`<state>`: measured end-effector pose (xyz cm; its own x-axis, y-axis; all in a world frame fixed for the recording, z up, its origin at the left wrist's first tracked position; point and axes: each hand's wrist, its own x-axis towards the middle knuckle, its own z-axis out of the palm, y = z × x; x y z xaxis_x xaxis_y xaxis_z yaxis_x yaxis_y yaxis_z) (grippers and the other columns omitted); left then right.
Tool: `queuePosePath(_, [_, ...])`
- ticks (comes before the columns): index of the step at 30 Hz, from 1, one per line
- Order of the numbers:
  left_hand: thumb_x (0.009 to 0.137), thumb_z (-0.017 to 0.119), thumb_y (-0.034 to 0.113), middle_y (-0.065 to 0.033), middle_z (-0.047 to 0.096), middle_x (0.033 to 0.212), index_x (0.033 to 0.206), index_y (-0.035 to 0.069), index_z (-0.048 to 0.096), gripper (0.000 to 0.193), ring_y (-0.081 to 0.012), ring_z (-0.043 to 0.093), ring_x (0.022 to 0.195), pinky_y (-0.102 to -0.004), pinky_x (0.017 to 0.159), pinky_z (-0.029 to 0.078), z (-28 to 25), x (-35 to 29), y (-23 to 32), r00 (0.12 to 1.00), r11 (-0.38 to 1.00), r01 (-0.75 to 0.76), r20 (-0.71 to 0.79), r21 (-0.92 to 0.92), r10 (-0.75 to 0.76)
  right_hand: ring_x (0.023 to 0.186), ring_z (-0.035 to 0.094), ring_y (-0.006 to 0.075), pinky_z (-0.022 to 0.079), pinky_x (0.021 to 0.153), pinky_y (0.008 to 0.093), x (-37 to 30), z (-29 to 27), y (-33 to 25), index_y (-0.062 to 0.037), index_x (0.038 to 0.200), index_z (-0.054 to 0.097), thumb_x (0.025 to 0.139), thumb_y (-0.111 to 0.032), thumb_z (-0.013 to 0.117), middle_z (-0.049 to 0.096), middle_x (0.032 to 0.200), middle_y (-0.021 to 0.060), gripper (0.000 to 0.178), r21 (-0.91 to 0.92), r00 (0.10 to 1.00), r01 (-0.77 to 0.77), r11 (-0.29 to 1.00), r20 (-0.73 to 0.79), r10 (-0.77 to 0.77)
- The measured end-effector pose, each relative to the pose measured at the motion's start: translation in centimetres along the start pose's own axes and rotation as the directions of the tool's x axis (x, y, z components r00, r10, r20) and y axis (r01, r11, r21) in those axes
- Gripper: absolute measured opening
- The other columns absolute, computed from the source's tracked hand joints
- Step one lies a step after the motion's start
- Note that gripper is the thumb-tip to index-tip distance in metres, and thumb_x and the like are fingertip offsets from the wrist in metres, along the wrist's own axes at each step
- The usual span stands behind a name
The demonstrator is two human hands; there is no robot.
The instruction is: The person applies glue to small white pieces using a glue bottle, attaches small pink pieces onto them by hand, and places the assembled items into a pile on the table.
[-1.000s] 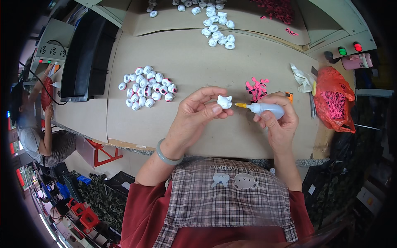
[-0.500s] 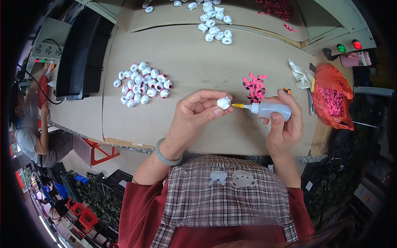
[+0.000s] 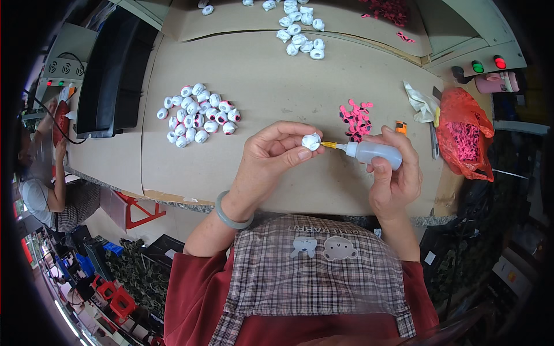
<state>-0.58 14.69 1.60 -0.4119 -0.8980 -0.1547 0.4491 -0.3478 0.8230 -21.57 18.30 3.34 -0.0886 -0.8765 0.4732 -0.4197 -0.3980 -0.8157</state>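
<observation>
Since the earlier frames the two hands had drifted slightly lower and to the right over the table, while the nozzle tip had closed in on the white piece and now met it. The left hand [image 3: 271,158] pinched a small white piece [image 3: 311,141] between thumb and fingertips, the thumb pressed under it and the forefinger curled over the top. The piece sat at the very end of that grip, held above the cardboard-covered table [image 3: 277,86] rather than resting on it. The right hand [image 3: 395,176] was wrapped around a small squeeze bottle [image 3: 378,153], fingers closed on its pale body. Its yellow nozzle [image 3: 330,145] pointed left and touched the right side of the white piece.

Just behind the bottle, on the table, lay a scatter of small pink parts [image 3: 355,118], close to the right hand's fingers. Well to the left of the left hand lay a heap of white pieces with pink spots [image 3: 199,112], clear of both hands. A further group of plain white pieces [image 3: 300,32] lay at the far side of the table. To the right stood a red plastic bag [image 3: 464,135] with pink contents, beside a crumpled pale cloth [image 3: 421,101]. A green bangle [image 3: 231,213] ringed the left wrist. At the far left another person [image 3: 52,190] sat at a separate bench.
</observation>
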Motion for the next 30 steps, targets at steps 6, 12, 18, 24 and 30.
queuePosePath(6, [0.085,0.062,-0.005,-0.0131,0.065,0.11,0.113,-0.002,0.058,0.028,-0.0202,0.065,0.099,-0.0297,0.088,0.052,-0.19,0.03,-0.2,1.0,1.0,-0.015,-0.012,0.007,0.015,0.077,0.068,0.0235,0.053,0.062,0.0294,0.13,0.04,-0.3,0.0051,0.114,0.055,0.088,-0.019,0.066,0.067,0.094,0.0172,0.037,-0.04,0.999,0.032,0.999,0.018,-0.031])
queuePosePath(12, [0.083,0.066,0.001,-0.0167,0.064,0.109,0.113,-0.003,0.058,0.031,-0.0219,0.063,0.102,-0.0374,0.092,0.052,-0.3,0.15,-0.43,0.999,0.999,-0.018,-0.038,0.026,0.019,0.078,0.068,0.0238,0.053,0.063,0.029,0.42,0.2,-0.35,0.0049,0.113,0.056,0.087,-0.018,0.067,0.067,0.094,0.0169,0.036,-0.068,0.996,0.09,0.994,0.032,-0.088])
queuePosePath(18, [0.084,0.065,0.002,-0.017,0.064,0.11,0.114,-0.002,0.058,0.031,-0.02,0.063,0.102,-0.0359,0.091,0.053,-0.3,0.19,-0.49,0.999,0.999,-0.013,-0.047,0.039,0.015,0.077,0.067,0.0237,0.053,0.063,0.0293,0.28,0.23,-0.5,0.0053,0.112,0.055,0.087,-0.019,0.067,0.066,0.095,0.017,0.037,-0.05,0.997,0.058,0.997,0.051,-0.055])
queuePosePath(24, [0.085,0.064,0.0,-0.0171,0.064,0.11,0.113,-0.003,0.058,0.028,-0.0219,0.065,0.098,-0.0325,0.09,0.053,-0.04,0.28,-0.46,0.999,1.0,0.02,-0.027,-0.004,-0.02,0.076,0.066,0.0228,0.052,0.062,0.0284,0.0,0.47,-0.19,0.0052,0.112,0.055,0.087,-0.019,0.067,0.067,0.094,0.0167,0.038,-0.019,0.999,0.011,1.0,0.033,-0.011])
queuePosePath(30, [0.086,0.061,-0.002,-0.0169,0.064,0.11,0.112,-0.004,0.058,0.026,-0.0238,0.066,0.098,-0.0329,0.09,0.053,0.05,0.24,-0.39,1.0,0.999,0.024,-0.017,-0.026,-0.024,0.077,0.067,0.0229,0.053,0.063,0.0292,-0.01,0.32,-0.19,0.0048,0.113,0.055,0.087,-0.019,0.067,0.067,0.094,0.017,0.038,-0.047,0.999,0.039,0.998,0.013,-0.038])
